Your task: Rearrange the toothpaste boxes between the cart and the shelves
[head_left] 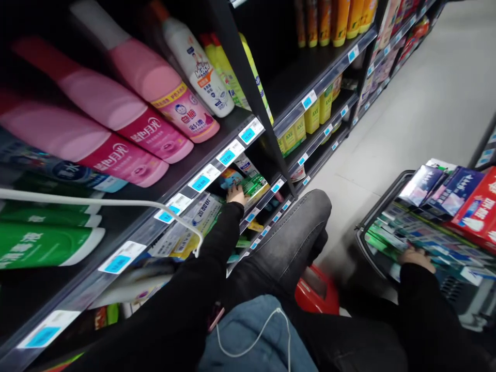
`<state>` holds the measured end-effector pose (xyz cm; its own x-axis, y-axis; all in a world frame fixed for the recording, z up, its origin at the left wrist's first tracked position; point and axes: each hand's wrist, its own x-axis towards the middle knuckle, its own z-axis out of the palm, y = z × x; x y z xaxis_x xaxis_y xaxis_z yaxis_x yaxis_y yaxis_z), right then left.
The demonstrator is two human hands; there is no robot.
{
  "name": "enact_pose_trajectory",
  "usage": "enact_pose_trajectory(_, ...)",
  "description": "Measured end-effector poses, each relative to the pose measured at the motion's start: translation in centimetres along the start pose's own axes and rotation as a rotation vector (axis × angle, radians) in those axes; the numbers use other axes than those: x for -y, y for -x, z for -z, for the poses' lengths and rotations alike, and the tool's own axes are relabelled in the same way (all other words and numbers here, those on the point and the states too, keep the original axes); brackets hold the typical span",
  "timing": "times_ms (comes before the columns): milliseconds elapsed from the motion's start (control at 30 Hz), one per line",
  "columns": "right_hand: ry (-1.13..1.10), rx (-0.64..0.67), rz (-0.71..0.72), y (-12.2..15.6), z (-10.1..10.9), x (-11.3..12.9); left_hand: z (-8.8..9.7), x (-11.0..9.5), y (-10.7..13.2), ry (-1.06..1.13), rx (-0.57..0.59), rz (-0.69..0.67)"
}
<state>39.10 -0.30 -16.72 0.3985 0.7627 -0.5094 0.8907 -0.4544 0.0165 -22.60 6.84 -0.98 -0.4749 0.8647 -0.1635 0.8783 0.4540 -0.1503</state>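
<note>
My left hand [235, 194] reaches into a lower shelf [267, 194] of the black rack and rests on a green box [253, 184] among other small boxes; its fingers curl over the box's edge. My right hand [416, 257] lies low at the right inside a wheeled basket [366, 222] full of toothpaste boxes, its fingers bent down onto a green and blue box [426, 243]. Both arms wear black sleeves. My knee in grey jeans [298, 232] sits between the two hands.
Pink bottles [127, 119] and green bottles [42, 243] lie on the upper shelves with blue price tags [228, 153] along the edges. Yellow bottles [312, 116] stand further down the aisle. A red object [315, 292] sits on the pale floor [426, 103] by my leg.
</note>
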Motion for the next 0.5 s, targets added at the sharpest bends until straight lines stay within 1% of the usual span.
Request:
enact_pose_trajectory(67, 0.052, 0.062, -0.056, 1.4, 1.2, 1.0, -0.2, -0.3, 0.0, 0.001, -0.014, 0.018)
enact_pose_trajectory(167, 0.074, 0.14, -0.006, 3.8, 2.2, 2.4, -0.3, -0.6, 0.0, -0.002, -0.013, 0.007)
enact_pose_trajectory(233, 0.054, 0.174, 0.024, 5.3, 2.3, 3.1, -0.3, -0.7, 0.2, -0.005, -0.011, -0.025)
enact_pose_trajectory(333, 0.024, 0.224, 0.028, 6.7, 2.0, 3.6, -0.1, -1.1, 1.0, 0.013, -0.024, -0.065)
enact_pose_trajectory(433, -0.024, 0.235, 0.049, 7.3, 1.7, 3.7, 1.1, -1.8, 2.9, 0.055, -0.014, -0.119)
enact_pose_trajectory(500, -0.062, 0.225, 0.089, 7.4, 1.8, 3.7, 2.7, -2.5, 4.6, 0.049, 0.0, -0.187)
